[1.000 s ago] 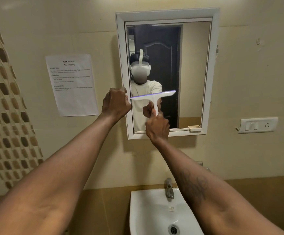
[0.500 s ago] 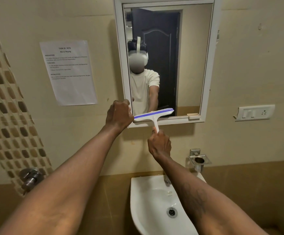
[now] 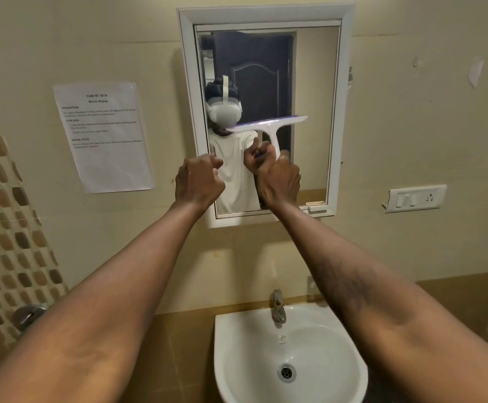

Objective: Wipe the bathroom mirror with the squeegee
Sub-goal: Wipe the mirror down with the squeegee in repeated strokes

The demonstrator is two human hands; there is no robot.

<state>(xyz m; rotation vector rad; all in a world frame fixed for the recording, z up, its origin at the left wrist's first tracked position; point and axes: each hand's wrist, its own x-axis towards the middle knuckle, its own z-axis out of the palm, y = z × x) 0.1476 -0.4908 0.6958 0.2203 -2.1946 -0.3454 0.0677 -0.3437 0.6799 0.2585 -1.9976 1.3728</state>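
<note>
Item: bathroom mirror (image 3: 314,97), white-framed, on the wall above the basin (image 3: 335,370); wiping judged under way, not finished. Left strip of glass: no streaks or drops can be made out, so whether it is wiped cannot be told. Middle: squeegee (image 3: 266,124), white with a violet edge, lies across the glass at about mid-height, blade nearly level with its right end a little higher, handle pointing down; blade appears laid against the glass, though contact cannot be confirmed. Right strip: lies beyond the blade's right end and likely needs its own pass. Glass below the blade also looks still to be covered. Putting the tool away is not yet done. Left hand (image 3: 199,181): raised in front of the lower left side of the frame, fingers curled into a fist, nothing seen in it; whether it touches the frame cannot be told. Right hand (image 3: 279,178): raised just beside the left, close but apart, wrapped around the squeegee handle from below, knuckles toward the camera, forearm angled up from lower right.
</note>
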